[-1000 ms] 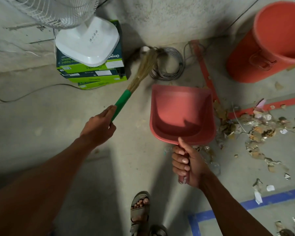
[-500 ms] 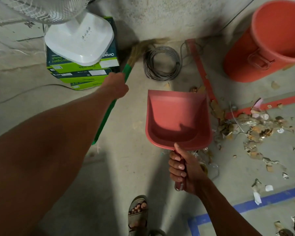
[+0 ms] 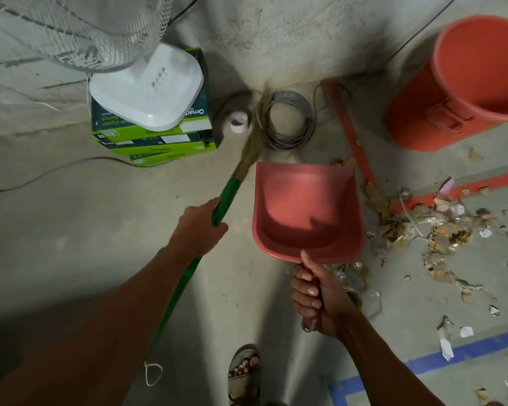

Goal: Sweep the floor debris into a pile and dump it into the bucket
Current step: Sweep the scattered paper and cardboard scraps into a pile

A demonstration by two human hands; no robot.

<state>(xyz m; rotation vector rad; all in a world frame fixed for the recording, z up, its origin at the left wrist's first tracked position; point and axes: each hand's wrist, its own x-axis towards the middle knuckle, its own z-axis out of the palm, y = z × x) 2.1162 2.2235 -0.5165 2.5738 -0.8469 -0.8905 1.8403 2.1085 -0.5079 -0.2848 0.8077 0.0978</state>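
On the concrete floor by the wall, the left hand [image 3: 198, 230] wraps its fingers around the green broom [image 3: 226, 197], bristles resting near a coiled cable [image 3: 288, 121]. The right hand [image 3: 320, 300] clenches the handle of an empty pink dustpan [image 3: 305, 212]. The debris [image 3: 440, 235] lies scattered to the right, below the orange bucket [image 3: 464, 83]. To sweep well, I would swing the bristles past the mess and draw short strokes inward, keeping the pan low.
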